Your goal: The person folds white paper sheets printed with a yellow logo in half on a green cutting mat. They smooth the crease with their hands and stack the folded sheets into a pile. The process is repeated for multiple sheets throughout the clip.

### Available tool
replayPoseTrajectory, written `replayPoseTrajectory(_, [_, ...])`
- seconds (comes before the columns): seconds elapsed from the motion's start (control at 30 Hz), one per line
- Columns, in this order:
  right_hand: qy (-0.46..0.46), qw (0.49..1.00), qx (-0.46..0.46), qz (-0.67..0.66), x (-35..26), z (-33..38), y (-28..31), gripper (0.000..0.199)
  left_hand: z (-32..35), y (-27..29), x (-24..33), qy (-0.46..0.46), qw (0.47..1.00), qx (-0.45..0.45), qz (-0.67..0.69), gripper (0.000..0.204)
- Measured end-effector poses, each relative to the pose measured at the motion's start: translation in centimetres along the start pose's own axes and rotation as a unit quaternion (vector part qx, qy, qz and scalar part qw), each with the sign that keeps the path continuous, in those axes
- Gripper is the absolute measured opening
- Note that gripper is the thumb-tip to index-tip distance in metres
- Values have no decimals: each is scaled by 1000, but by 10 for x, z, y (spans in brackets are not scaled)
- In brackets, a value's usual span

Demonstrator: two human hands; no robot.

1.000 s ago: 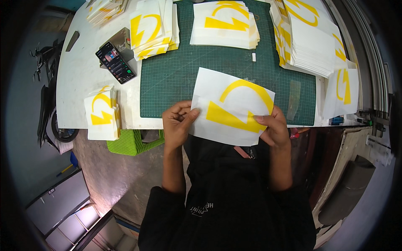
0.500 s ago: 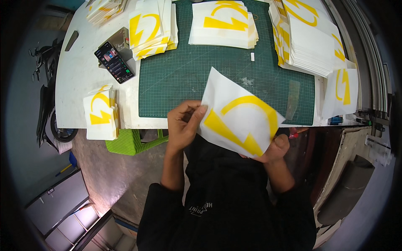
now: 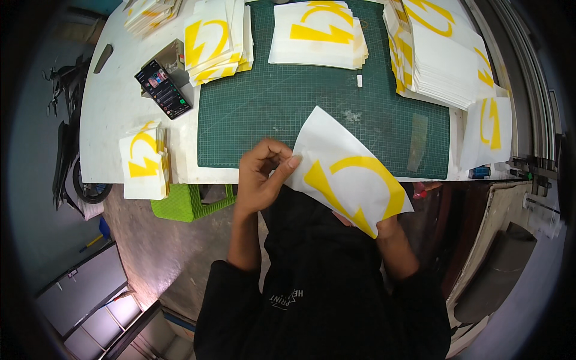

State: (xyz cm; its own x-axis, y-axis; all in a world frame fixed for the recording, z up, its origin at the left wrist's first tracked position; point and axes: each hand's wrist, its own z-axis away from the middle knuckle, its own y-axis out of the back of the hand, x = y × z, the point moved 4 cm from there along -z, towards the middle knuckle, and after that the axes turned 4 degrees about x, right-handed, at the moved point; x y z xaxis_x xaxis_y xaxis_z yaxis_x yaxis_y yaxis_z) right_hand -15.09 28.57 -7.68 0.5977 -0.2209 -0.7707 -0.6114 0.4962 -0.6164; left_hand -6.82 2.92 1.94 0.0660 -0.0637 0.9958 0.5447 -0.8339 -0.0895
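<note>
A white sheet with a yellow lightning-bolt and arc print [image 3: 348, 171] is held tilted over the table's front edge. My left hand [image 3: 264, 171] pinches its left edge between thumb and fingers. Behind the sheet's lower right part is my right hand [image 3: 390, 229]; its fingers are hidden, with only the wrist side showing. Beneath the sheet's far corner lies a green cutting mat [image 3: 240, 120] with a printed grid. A small white scrap [image 3: 360, 81] and a translucent strip [image 3: 418, 143] rest on the mat.
Stacks of similar printed sheets stand at the back middle [image 3: 318, 51], back left [image 3: 210, 48], left front [image 3: 144, 162] and right [image 3: 444, 66]. A single sheet [image 3: 489, 132] overhangs the right side. A phone [image 3: 163, 90] leans on a box. Below the table is a green stool [image 3: 183, 204].
The sheet has tilted and bent, its lower corner dropping toward me. My right hand has slipped further behind it, while my left hand keeps its pinch.
</note>
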Motion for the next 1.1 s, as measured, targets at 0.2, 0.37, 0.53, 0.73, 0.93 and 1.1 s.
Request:
replayPoseTrajectory(0.2, [-16, 999, -47, 13, -18, -23, -2, 70, -3, 3, 2, 49, 994, -35, 94, 27])
replayPoseTrajectory(0.37, [-32, 998, -56, -19, -29, -37, -21, 73, -8, 7, 2, 86, 983, -66, 146, 44])
replayPoseTrajectory(0.53, [-38, 989, -89, -115, -14, -44, -12, 71, -13, 5, 0, 113, 981, -98, 124, 59])
replayPoseTrajectory(0.73, [-87, 967, -70, -228, 5, -68, 0, 68, -15, -1, 9, 93, 983, -72, 139, 69])
replayPoseTrajectory(0.93, [-111, 954, -64, -271, 15, -75, 5, 65, -13, 2, 4, 92, 984, -73, 132, 68])
replayPoseTrajectory(1.1, [-114, 953, -77, -270, 16, -78, 9, 63, -13, 2, 8, 75, 985, -81, 131, 67])
